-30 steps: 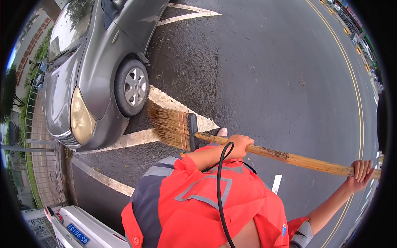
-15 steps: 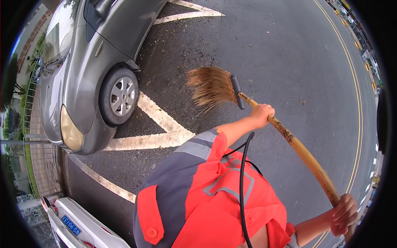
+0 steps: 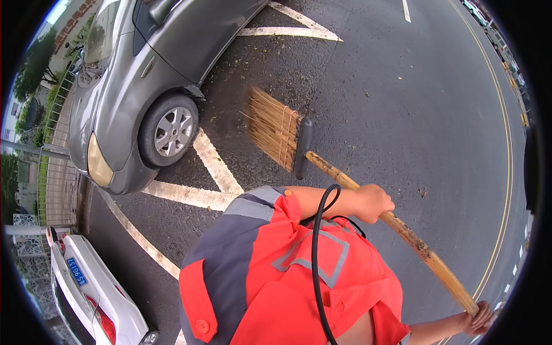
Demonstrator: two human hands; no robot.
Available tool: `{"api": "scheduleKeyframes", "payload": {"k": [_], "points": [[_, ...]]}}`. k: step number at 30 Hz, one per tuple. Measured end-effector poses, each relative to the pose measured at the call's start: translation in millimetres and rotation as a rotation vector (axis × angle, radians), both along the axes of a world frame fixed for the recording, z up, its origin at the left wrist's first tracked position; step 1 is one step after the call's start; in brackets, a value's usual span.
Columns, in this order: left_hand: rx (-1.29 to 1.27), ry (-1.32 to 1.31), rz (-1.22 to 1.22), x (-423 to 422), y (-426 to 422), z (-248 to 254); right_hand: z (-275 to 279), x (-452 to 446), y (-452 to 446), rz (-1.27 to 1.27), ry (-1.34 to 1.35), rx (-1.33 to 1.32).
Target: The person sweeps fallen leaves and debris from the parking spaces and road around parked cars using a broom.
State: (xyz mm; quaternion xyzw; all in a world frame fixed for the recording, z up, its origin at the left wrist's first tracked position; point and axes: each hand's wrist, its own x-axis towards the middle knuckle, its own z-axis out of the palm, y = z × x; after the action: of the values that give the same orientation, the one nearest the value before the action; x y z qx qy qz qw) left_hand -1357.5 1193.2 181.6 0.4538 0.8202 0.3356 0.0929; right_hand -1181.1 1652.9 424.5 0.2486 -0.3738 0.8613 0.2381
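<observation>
A broom with straw bristles (image 3: pixel 269 127), bound by lines of stitching, reaches over the asphalt beside the parked grey car. Its bristle tips are blurred, and I cannot tell whether they touch the ground. A dark cap (image 3: pixel 303 148) joins the bristles to a worn yellow wooden handle (image 3: pixel 428 253). Partway up that handle, my left hand (image 3: pixel 374 203) is wrapped round it, closed. My right hand (image 3: pixel 480 319) grips the handle's upper end at the lower right, fingers curled. An orange and grey work top covers my torso, with a black cable looping in front.
The grey car's front wheel (image 3: pixel 168 130) stands left of the broom. A white car (image 3: pixel 109 293) is parked at lower left. White painted lines (image 3: pixel 195 195) mark the asphalt, where small leaf bits are scattered. Double yellow lines (image 3: pixel 502 144) run along the right; a fence (image 3: pixel 57 115) stands far left.
The broom head has shifted left and turned, showing its flat stitched side. Both hands have moved lower in view, still holding the handle. The view itself has shifted somewhat.
</observation>
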Motion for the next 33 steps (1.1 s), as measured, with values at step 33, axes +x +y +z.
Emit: {"api": "scheduleKeyframes", "payload": {"k": [33], "points": [[0.058,0.031,0.075,-434.3,4.3,-99.6,-50.7,-348.2,-189.8,-0.407,-0.17,0.195]]}}
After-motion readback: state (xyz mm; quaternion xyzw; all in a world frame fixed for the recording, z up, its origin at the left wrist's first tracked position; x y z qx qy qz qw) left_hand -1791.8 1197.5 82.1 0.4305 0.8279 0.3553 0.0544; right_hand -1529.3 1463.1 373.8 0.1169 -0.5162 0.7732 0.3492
